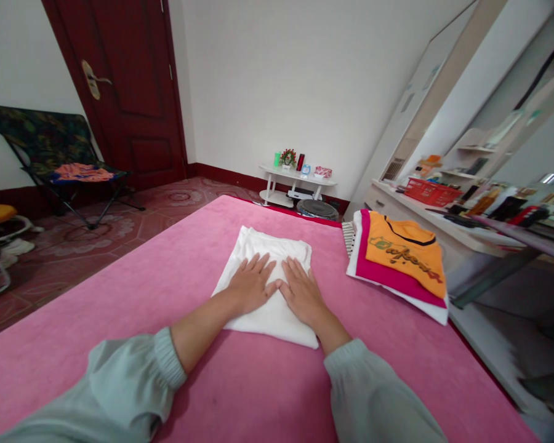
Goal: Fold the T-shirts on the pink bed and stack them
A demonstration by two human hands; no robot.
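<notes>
A folded white garment (pixel 272 246) lies flat on the pink bed cover (pixel 166 289). My left hand (pixel 252 284) rests palm down on its left half, fingers spread. On the right half my right hand (pixel 301 290) lies flat too, its fingers stretched out and pointing away from me. The two thumbs meet near the middle of the cloth. What kind of garment it is does not show. To the right is a stack of folded clothes, with an orange T-shirt (pixel 404 249) on top of magenta and white pieces.
A dressing table (pixel 443 212) with a red basket (pixel 431 191) and bottles stands along the right edge. Beyond the bed are a small white stand (pixel 300 176) and a dark red door (pixel 136 92). A folding chair (pixel 50 144) holds some cloth at left.
</notes>
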